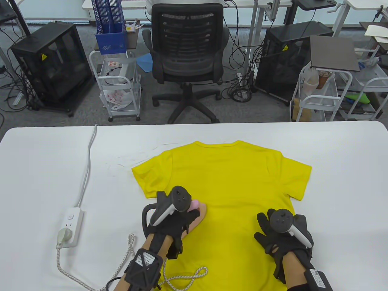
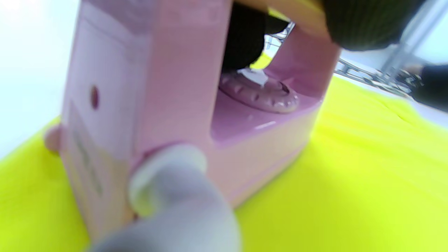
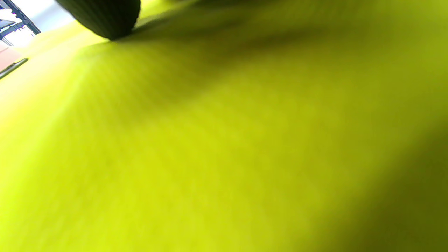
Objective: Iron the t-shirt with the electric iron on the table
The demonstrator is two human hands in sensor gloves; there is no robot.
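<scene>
A yellow t-shirt lies flat on the white table, collar away from me. My left hand grips the handle of a pink electric iron that rests on the shirt's left side, below the left sleeve. In the left wrist view the iron sits soleplate down on the yellow cloth, my fingers wrapped over its handle. My right hand rests flat on the shirt's lower right part, fingers spread. The right wrist view shows a fingertip touching the cloth.
A white power strip lies at the table's left with a plug in it and a white cable running to the far edge. The iron's braided cord loops near my left forearm. An office chair stands beyond the table.
</scene>
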